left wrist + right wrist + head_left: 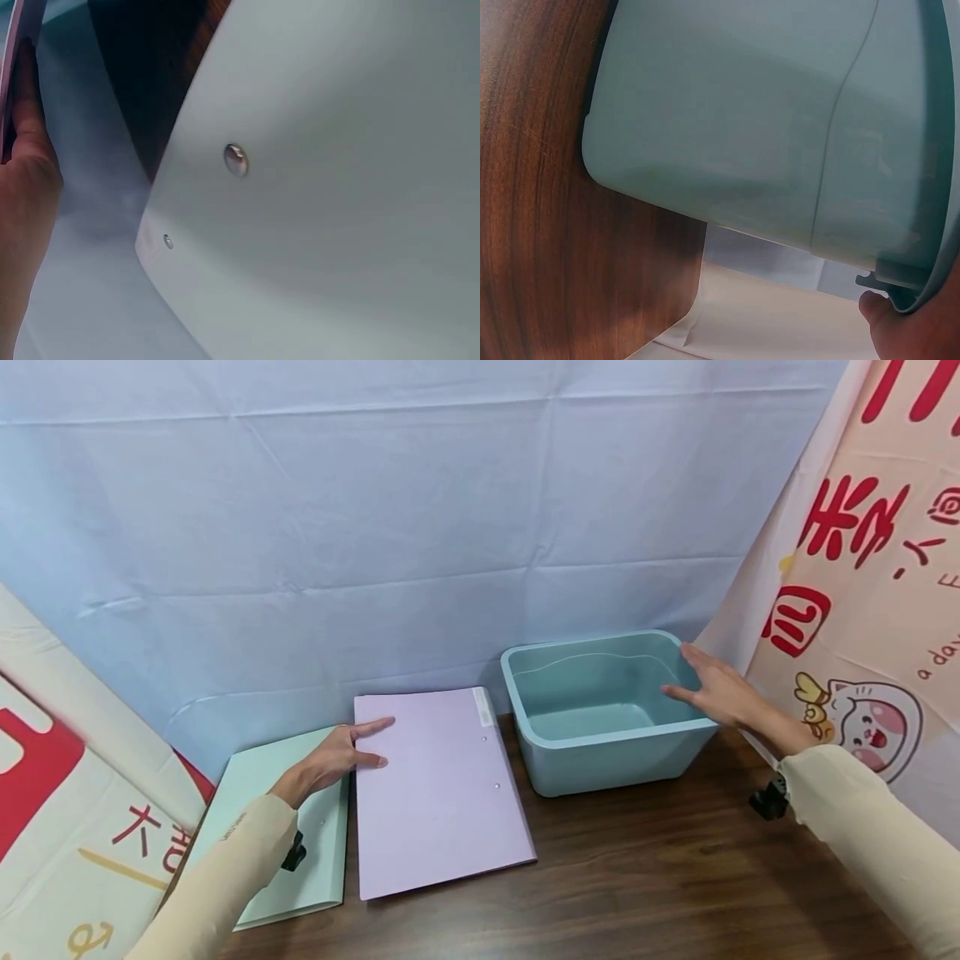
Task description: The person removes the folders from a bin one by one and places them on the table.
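My left hand holds the left edge of a lilac folder, its thumb and forefinger stretched over the cover. From the left wrist view, other fingers lie along the folder's underside. A pale green folder with metal rivets lies beneath that wrist, just left of the lilac one. Over at the right, my right hand grips the side rim of a blue-green plastic tub. Its thumb reaches over the inside, while a fingertip shows below the rim in the right wrist view.
The dark wooden table carries everything. A pale blue cloth hangs behind the folders and tub. Printed cloths stand at both sides, the right one close beside the tub and right arm.
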A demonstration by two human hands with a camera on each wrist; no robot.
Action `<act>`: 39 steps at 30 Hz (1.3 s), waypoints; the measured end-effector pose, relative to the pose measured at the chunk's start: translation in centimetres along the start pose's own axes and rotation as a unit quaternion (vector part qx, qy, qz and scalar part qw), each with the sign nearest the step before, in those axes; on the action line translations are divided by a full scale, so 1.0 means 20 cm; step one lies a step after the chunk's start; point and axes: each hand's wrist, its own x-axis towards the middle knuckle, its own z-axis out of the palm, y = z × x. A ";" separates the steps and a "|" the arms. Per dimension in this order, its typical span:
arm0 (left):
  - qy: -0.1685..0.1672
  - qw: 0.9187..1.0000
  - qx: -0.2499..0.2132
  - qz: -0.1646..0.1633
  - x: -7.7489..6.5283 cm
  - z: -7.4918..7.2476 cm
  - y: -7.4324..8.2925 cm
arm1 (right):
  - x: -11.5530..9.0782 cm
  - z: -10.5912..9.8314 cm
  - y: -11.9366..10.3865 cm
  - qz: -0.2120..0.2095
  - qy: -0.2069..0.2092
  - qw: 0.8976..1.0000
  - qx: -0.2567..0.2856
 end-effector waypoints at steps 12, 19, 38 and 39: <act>0.001 1.000 0.002 -0.015 0.02 0.02 -0.05 | 0.01 0.00 0.00 -0.004 0.005 1.000 -0.002; 0.008 0.999 -0.024 -0.042 0.04 0.04 -0.05 | 0.01 0.01 -0.01 -0.006 0.004 1.000 -0.014; 0.023 0.997 -0.031 -0.072 0.04 0.09 -0.10 | 0.01 0.00 -0.02 -0.001 -0.011 0.999 -0.036; 0.026 0.996 -0.029 -0.075 0.04 0.09 -0.10 | 0.01 0.00 -0.01 -0.003 -0.011 0.999 -0.035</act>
